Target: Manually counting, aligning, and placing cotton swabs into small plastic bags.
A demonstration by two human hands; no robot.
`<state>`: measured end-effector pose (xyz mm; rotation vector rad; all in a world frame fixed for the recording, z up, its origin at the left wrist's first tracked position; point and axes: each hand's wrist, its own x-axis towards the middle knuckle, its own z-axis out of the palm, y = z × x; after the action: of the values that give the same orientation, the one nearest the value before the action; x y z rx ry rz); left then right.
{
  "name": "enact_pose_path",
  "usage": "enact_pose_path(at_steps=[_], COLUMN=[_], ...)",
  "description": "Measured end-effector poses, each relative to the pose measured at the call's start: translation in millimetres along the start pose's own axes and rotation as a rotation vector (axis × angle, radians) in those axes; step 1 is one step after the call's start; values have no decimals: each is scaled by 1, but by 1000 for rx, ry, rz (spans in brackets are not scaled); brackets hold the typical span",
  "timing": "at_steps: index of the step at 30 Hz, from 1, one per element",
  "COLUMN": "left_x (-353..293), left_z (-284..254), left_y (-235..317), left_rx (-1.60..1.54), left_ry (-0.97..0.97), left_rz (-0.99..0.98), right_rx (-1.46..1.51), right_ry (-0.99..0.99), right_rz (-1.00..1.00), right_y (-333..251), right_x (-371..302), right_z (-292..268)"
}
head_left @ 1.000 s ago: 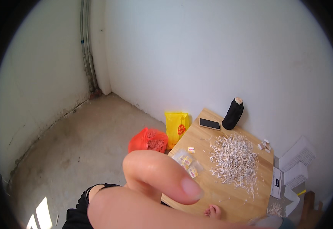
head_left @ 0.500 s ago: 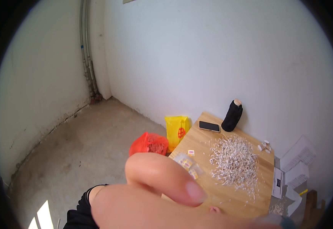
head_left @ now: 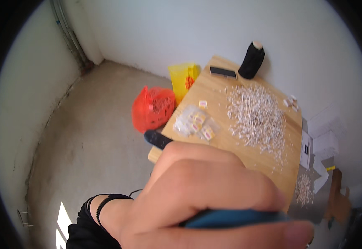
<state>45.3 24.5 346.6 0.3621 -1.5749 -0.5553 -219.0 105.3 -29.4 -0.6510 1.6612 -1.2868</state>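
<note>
My left hand (head_left: 197, 186) fills the lower middle of the view, close up and slightly blurred, with its fingers curled and its thumb stretched to the right below them. Between fingers and thumb it grips a smooth blue object (head_left: 239, 218), mostly hidden, whose kind I cannot tell. Beyond the knuckles, a dark blue rounded end (head_left: 157, 139) shows by the table's left corner; whether it belongs to the same object I cannot tell. Behind the hand, a large heap of cotton swabs (head_left: 257, 118) is spread on the wooden table (head_left: 226, 153). My right hand does not show.
Clear plastic packets (head_left: 197, 122) with yellow labels lie on the table's left. Behind are a phone (head_left: 223, 72) and a black-covered bottle (head_left: 252, 61). Red (head_left: 154, 108) and yellow (head_left: 183, 79) bags stand left on the floor. Papers (head_left: 324, 137) and scattered swabs (head_left: 304, 189) are at right.
The view has tilted down, so the table and bags appear higher. My left hand has turned and closed, and the blue object now shows in it. The small fingertip seen below it is gone.
</note>
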Motion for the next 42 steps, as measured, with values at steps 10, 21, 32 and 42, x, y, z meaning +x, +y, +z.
enact_pose_path(at_steps=[10, 21, 32, 42], left_x=[-67, -103, -119, -127], left_z=[-53, -68, -117, -200], left_y=[-58, -69, -61, -44], left_rx=[-107, -98, -60, 374], left_ry=[-427, -411, -91, 286], left_rz=[-275, -407, -560, -532], right_rx=[218, 388, 674, -667], right_ry=[-222, -845, -1075, -561], right_rz=[-337, -446, -985, -979], right_y=[-225, -303, -274, -211], right_x=[-116, -157, -131, -113], right_z=[65, 105, 173, 257])
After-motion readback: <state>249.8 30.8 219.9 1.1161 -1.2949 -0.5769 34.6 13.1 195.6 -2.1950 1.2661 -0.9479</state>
